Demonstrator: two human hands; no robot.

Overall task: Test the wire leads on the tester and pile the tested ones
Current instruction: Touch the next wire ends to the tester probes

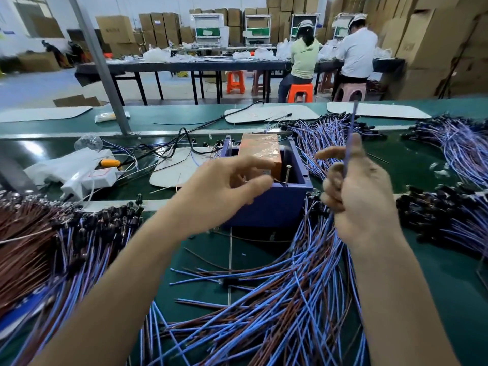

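A green workbench (449, 286) fills the lower view, and beyond it two people sit on stools at a far table (184, 66) backed by stacked cartons. Wire leads cover most of the bench: a big loose heap of blue and brown leads (277, 299) lies in front between the forearms, a brown and blue pile with black ends (52, 247) spreads at the left edge, and a dark-ended pile (449, 223) sits to the right, with more blue leads behind it. The tester (277, 204) – a blue open-topped box holding an orange block (260, 149) – stands mid-bench, just behind the front heap. A white device (89, 178) lies well to its left. The left hand (216, 191) hovers in front of the tester's left side, fingers loosely spread and holding nothing. The right hand (361, 191), just right of the tester, is curled round a single blue lead (350, 138) that stands up past the thumb – its top is blurred
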